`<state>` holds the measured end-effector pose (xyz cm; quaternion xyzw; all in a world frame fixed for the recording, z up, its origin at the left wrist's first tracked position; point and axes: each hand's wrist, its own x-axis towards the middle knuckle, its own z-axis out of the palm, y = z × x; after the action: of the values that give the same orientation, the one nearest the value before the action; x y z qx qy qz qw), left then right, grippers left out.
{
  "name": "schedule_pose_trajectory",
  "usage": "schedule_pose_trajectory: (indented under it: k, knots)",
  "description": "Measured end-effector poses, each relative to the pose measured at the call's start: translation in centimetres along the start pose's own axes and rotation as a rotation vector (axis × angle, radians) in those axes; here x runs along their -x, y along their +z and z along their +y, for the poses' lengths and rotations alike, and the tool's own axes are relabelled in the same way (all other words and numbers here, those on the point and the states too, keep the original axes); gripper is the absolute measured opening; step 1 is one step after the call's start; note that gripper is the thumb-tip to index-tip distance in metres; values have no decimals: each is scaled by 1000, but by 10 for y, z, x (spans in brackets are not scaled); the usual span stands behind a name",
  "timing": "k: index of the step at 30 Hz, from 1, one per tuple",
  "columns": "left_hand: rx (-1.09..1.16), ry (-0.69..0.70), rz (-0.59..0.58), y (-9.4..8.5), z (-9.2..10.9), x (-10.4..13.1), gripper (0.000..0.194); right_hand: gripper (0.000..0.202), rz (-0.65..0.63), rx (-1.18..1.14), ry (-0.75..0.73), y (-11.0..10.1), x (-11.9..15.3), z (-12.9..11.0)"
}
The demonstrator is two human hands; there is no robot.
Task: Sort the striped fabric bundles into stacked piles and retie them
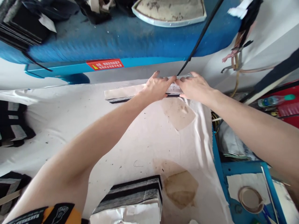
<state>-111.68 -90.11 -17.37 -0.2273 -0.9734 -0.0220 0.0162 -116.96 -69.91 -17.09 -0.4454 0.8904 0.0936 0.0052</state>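
Observation:
A long narrow stack of pale and black strips (125, 92) lies at the far edge of the cloth-covered table. My left hand (157, 87) grips its right part, thumb toward the other hand. My right hand (195, 85) holds the right end, fingers over the far edge and thumb near the left hand's. The two hands nearly meet, and the fingers partly hide the stack. Close to me stands a thick stack of black and grey striped pieces (133, 193) with a white top piece.
An iron (170, 11) rests on the blue padded board (116, 40) beyond the table (112, 133). Black pieces (14, 123) lie at the left. A blue tray (230, 169) with a tape roll (250, 199) is at the lower right. A black cord (202, 34) hangs behind the hands.

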Motion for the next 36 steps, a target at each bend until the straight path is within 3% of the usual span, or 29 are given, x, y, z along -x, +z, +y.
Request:
schedule_pose_trajectory:
  k: [10,18,23,27,30,36]
  knots:
    - [6,19,31,0,6,7,76,53,74,-100,50,13,-2,3]
    - [70,39,19,5,9,6,68,43,17,-34,50,11,0,-1]
    - [147,-34,18,-4,6,7,79,62,73,-50,48,3,5,-1]
    - [218,-101,-49,-22,-7,6,60,72,48,-151,78,-4,6,8]
    - [207,-113,-111,-30,-16,5,51,64,7,-183,80,-5,2,16]
    - [136,-97,-173,-27,-20,3,47,49,-62,-198,97,-1,-8,20]
